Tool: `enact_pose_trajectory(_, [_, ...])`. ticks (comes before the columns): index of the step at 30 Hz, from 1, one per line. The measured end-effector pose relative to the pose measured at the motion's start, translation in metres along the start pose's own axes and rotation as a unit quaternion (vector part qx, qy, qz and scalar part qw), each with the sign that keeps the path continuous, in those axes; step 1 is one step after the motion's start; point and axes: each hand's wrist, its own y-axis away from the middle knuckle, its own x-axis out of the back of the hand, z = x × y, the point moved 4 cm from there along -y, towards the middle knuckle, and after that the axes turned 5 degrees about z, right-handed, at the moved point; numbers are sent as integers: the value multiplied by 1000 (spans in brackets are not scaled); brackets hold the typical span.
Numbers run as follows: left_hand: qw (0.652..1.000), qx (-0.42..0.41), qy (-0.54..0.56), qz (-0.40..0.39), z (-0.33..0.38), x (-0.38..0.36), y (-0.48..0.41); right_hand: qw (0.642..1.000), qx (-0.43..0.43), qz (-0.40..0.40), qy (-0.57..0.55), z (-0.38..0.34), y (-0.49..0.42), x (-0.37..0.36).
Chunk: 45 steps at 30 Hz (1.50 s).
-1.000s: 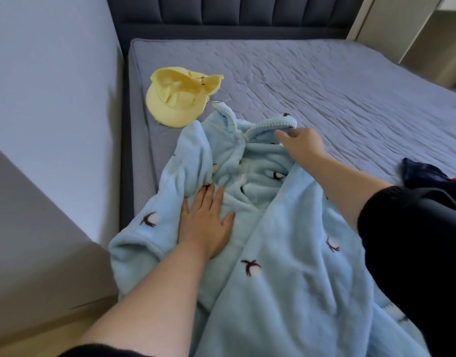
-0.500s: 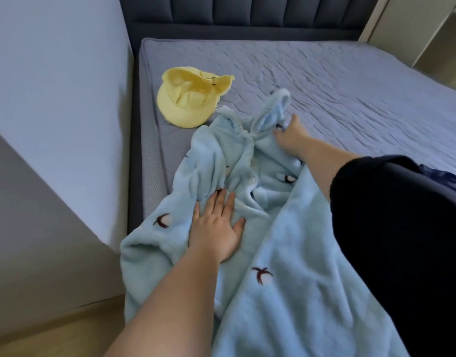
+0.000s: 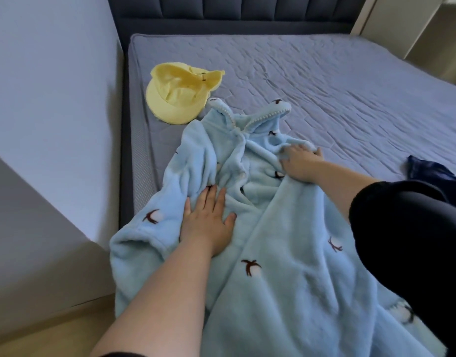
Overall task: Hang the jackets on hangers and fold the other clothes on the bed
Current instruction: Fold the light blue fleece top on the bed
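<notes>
Fleece robe [image 3: 286, 274], judged soft and limp and best gripped at the shoulders, is pressed by the left hand [image 3: 207, 224], fingers spread flat; on the right hand [image 3: 300, 164] they are too blurred to tell.

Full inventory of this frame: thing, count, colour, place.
robe: 1, light blue fleece with small brown-and-white motifs, spread over the near left corner of the bed
cap: 1, yellow, on the bed beyond the robe's collar
dark garment: 1, navy, right edge, partly hidden
bed: 1, grey-blue quilted top
headboard: 1, dark padded, far end
wall: 1, white, left
floor: wood tone, bottom left
left hand: 1, flat on the robe, fingers straight
right hand: 1, on the robe below the collar, fingers blurred
sleeve: 1, black, right arm
</notes>
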Motion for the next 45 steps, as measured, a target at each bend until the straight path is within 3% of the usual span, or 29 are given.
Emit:
enact_pose_trajectory(1, [1000, 0, -1, -2, 0, 0, 0, 997, -47, 22, -63, 7, -2, 1])
enact_pose_trajectory(3, [1000, -2, -1, -6, 0, 1, 0, 972, -72, 180, -131, 15, -1, 17])
enact_pose_trajectory(5, [1000, -2, 1, -7, 0, 0, 1, 921, -6, 350, -169, 8, 14, 34])
enact_pose_trajectory(6, [1000, -1, 2, -6, -1, 0, 1, 912, 54, 372, -165, -3, 23, 35])
enact_pose_trajectory(8, [1000, 0, 7, -5, 0, 0, 1, 951, 154, 256, -85, -30, 36, 16])
enact_pose_trajectory(10, [1000, 1, 6, -2, 0, 0, 1, 978, 178, 108, 11, -42, 41, -10])
enact_pose_trajectory(12, [1000, 0, 7, -6, 0, 0, 1, 978, 163, 111, 72, -45, 34, -3])
enact_pose_trajectory(13, [1000, -1, 7, -9, 1, 0, 1, 985, 116, 126, 36, -44, 25, 8])
enact_pose_trajectory(14, [1000, -2, 8, -10, 0, 0, 1, 980, 50, 169, -90, -41, 18, 23])
enact_pose_trajectory(15, [1000, -3, 10, -5, 1, 0, 2, 940, -39, 201, -274, -36, 13, 40])
enact_pose_trajectory(16, [1000, -2, 10, 4, 1, 1, 3, 849, -124, 215, -466, -33, 6, 50])
enact_pose_trajectory(17, [1000, -1, 8, 14, 1, 2, 4, 757, -192, 188, -596, -34, 2, 57])
enact_pose_trajectory(18, [1000, -1, 8, 21, 0, 3, 4, 713, -233, 169, -640, -36, -5, 64])
enact_pose_trajectory(20, [1000, 0, 11, 25, 1, 1, 5, 704, -289, 94, -642, -41, -15, 67])
enact_pose_trajectory(22, [1000, -1, 12, 26, 1, -1, 5, 706, -290, 83, -641, -43, -14, 68])
enact_pose_trajectory(23, [1000, -1, 15, 27, 0, -1, 5, 670, -304, 98, -670, -43, -14, 69])
enact_pose_trajectory(25, [999, 1, 33, 18, -3, 1, 1, 674, -255, 65, -690, -50, -14, 75])
enact_pose_trajectory(27, [997, 0, 74, -8, -5, 6, -5, 615, -221, 69, -754, -47, 2, 81])
enact_pose_trajectory(30, [975, 16, 220, -8, -4, 27, -9, 561, -161, -6, -812, -43, 44, 90])
enact_pose_trajectory(32, [923, 62, 380, 12, -3, 48, -2, 569, -104, -60, -814, -31, 77, 96])
enact_pose_trajectory(33, [863, 107, 493, 18, -4, 56, 6, 585, -80, -85, -803, -25, 94, 98])
enact_pose_trajectory(35, [664, 195, 721, 33, -4, 74, 26, 638, -44, -143, -755, -11, 126, 94])
enact_pose_trajectory(36, [582, 224, 781, 41, -3, 82, 36, 681, -24, -166, -713, -5, 139, 90])
enact_pose_trajectory(37, [546, 239, 801, 54, -3, 90, 45, 745, 4, -169, -646, 1, 151, 85])
enact_pose_trajectory(39, [545, 251, 793, 101, 0, 105, 66, 864, 66, -155, -475, 12, 172, 74])
enact_pose_trajectory(40, [558, 248, 782, 124, 5, 110, 77, 895, 81, -148, -414, 15, 183, 69])
enact_pose_trajectory(43, [649, 243, 701, 171, 26, 118, 107, 923, 71, -132, -354, 22, 210, 52])
enact_pose_trajectory(45, [676, 261, 664, 183, 43, 118, 124, 931, 66, -107, -343, 25, 225, 44])
